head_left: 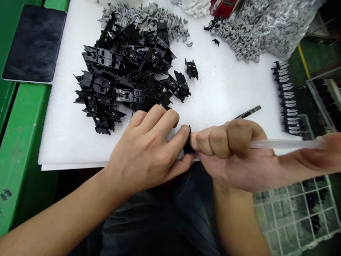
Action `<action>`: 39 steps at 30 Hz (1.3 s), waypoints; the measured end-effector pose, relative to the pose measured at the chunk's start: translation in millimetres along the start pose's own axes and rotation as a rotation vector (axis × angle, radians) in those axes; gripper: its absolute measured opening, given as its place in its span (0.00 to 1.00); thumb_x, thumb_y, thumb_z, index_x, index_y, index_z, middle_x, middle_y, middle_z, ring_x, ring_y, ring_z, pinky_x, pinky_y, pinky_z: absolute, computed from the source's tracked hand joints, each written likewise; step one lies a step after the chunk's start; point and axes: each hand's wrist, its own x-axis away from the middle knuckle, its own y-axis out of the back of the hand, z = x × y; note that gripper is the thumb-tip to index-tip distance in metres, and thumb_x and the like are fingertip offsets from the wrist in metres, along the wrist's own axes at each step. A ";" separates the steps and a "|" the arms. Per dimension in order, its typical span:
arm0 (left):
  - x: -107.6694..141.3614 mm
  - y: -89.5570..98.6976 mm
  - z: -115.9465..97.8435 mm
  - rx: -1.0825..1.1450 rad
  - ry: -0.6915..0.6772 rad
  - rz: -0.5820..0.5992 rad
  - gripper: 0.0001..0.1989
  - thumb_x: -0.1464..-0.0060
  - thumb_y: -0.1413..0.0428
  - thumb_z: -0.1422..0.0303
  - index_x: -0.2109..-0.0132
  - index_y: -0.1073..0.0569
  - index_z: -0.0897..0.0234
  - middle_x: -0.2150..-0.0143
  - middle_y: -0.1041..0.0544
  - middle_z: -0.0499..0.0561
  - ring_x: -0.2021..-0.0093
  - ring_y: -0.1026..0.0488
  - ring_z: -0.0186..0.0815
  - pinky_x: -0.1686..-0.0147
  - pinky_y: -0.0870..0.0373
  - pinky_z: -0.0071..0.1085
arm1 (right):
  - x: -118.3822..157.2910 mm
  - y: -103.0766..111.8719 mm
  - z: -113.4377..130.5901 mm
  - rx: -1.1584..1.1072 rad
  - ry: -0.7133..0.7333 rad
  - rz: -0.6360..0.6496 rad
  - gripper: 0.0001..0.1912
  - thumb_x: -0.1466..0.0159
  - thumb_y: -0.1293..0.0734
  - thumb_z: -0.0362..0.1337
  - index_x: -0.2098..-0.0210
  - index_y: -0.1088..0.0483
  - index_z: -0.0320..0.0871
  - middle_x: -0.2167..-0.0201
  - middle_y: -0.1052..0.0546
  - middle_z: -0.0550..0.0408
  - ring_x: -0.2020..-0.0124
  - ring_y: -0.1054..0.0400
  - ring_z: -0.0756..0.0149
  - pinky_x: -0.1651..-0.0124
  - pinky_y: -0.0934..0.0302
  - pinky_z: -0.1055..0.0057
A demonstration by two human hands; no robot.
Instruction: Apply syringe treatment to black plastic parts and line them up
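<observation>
At the near edge of the white foam sheet (215, 96), my left hand (149, 149) pinches a small black plastic part (188, 145) between thumb and forefinger. Most of that part is hidden by the fingers. My right hand (237, 153) is closed, its fingers curled round a translucent whitish plastic stick (285, 143) that reaches toward the stretched-out thumb. Its fingertips meet the black part from the right. Beyond the right hand lie tweezers (250, 111), partly covered by it. A heap of black plastic assemblies (133, 64) lies just past my left hand.
Small grey parts (149, 17) are piled at the back, with more (239, 39) spilling beside a clear plastic bag (287, 25). A row of black-and-grey pieces (287, 99) lines the right edge. A dark tablet (34, 42) rests at left; a wire basket (295, 213) stands low right.
</observation>
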 end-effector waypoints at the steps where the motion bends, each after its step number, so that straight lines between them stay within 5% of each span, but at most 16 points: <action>1: 0.0 0.0 0.0 -0.001 0.002 -0.001 0.24 0.31 0.46 0.47 0.49 0.22 0.66 0.55 0.23 0.60 0.57 0.27 0.50 0.63 0.37 0.42 | -0.5 -1.8 0.5 -0.007 0.036 -0.022 0.35 0.32 0.30 0.53 0.80 0.55 0.46 0.86 0.59 0.65 0.84 0.65 0.71 0.73 0.56 0.63; 6: -0.5 -0.3 0.4 -0.004 -0.001 -0.001 0.25 0.32 0.45 0.48 0.49 0.22 0.66 0.55 0.23 0.60 0.57 0.27 0.50 0.63 0.38 0.43 | -1.1 -5.9 3.2 -0.036 0.074 -0.107 0.40 0.34 0.27 0.56 0.81 0.59 0.45 0.86 0.60 0.66 0.83 0.65 0.72 0.75 0.57 0.63; 33: -0.9 1.8 -0.1 0.002 0.005 0.017 0.24 0.30 0.47 0.49 0.48 0.22 0.65 0.55 0.23 0.60 0.58 0.29 0.49 0.64 0.40 0.43 | 3.2 -2.0 -0.9 -0.037 0.080 -0.101 0.40 0.34 0.29 0.60 0.81 0.59 0.46 0.86 0.62 0.65 0.84 0.68 0.71 0.76 0.58 0.62; 36: -0.5 3.9 0.1 0.016 0.011 0.029 0.22 0.30 0.46 0.51 0.46 0.22 0.66 0.54 0.23 0.60 0.57 0.29 0.50 0.63 0.39 0.44 | 4.0 -0.5 11.5 -0.029 0.151 -0.158 0.39 0.33 0.31 0.62 0.80 0.58 0.46 0.86 0.63 0.66 0.84 0.68 0.70 0.76 0.56 0.62; 39: 0.8 5.7 -0.1 0.047 0.027 0.052 0.21 0.30 0.46 0.54 0.45 0.22 0.67 0.54 0.23 0.59 0.56 0.30 0.49 0.62 0.37 0.45 | -12.3 5.3 37.4 0.179 0.269 -0.260 0.37 0.33 0.35 0.65 0.79 0.54 0.47 0.84 0.56 0.64 0.81 0.58 0.68 0.69 0.45 0.60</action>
